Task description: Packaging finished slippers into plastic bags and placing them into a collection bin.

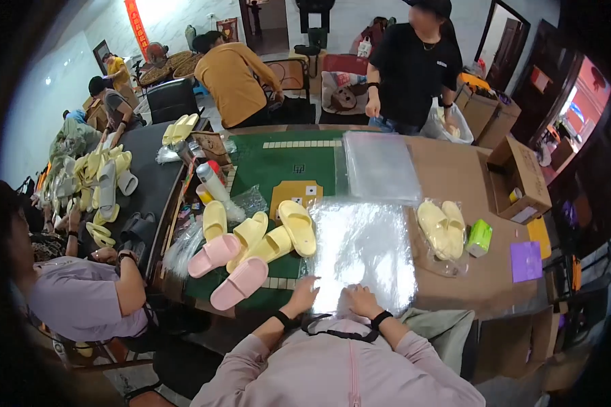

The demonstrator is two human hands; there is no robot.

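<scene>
A stack of clear plastic bags lies shiny on the table in front of me. My left hand rests at its near left corner, fingers stretched forward and holding nothing I can see. On the near edge of the same stack, my right hand lies with fingers apart. Left of the bags are several yellow slippers and two pink slippers, loose and partly overlapping. To the right, a pair of yellow slippers sits inside a clear bag.
Farther back lies another stack of clear bags. A green packet, a purple card and an open cardboard box occupy the right side. A white bottle stands left. People work around; one across the table reaches into a white bag.
</scene>
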